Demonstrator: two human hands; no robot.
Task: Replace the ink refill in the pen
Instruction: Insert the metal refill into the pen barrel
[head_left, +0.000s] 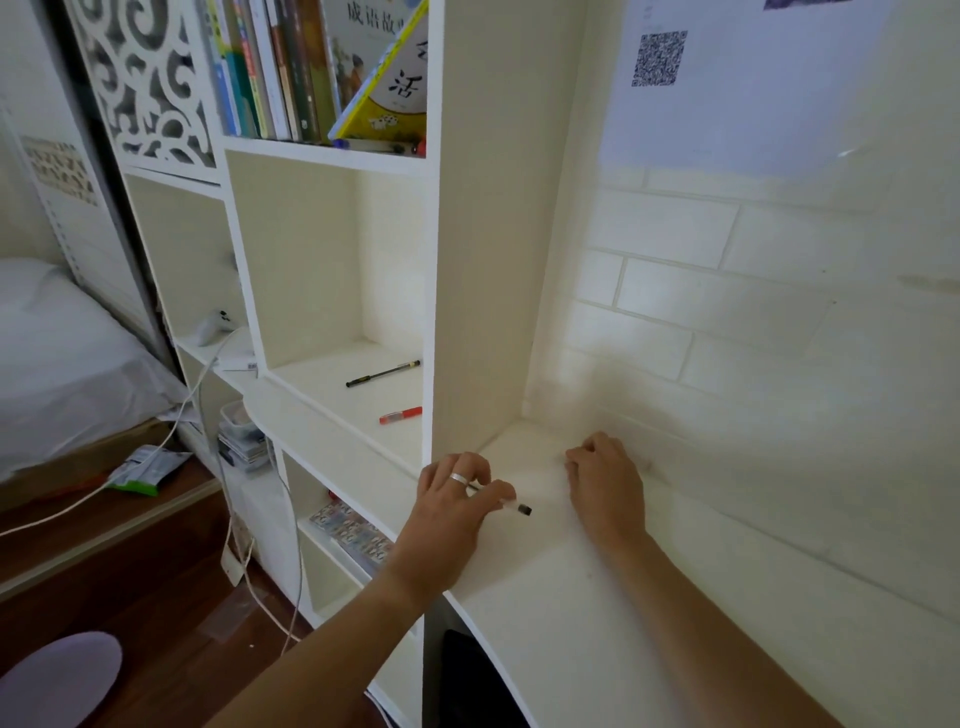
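Two pens (383, 373) lie in the shelf compartment (332, 379), left of the desk (597, 597).

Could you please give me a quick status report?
Left hand pinching thin clear pen with black tip on white desk. Right hand flat, empty. Nothing obstructing.

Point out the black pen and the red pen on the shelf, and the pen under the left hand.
Black capped pen (383, 373), head view, mid-barrel.
Red pen (399, 416), head view, middle of the visible barrel.
Clear pen with dark tip (521, 508), head view, on the tip end poking out past the left hand (451, 506).
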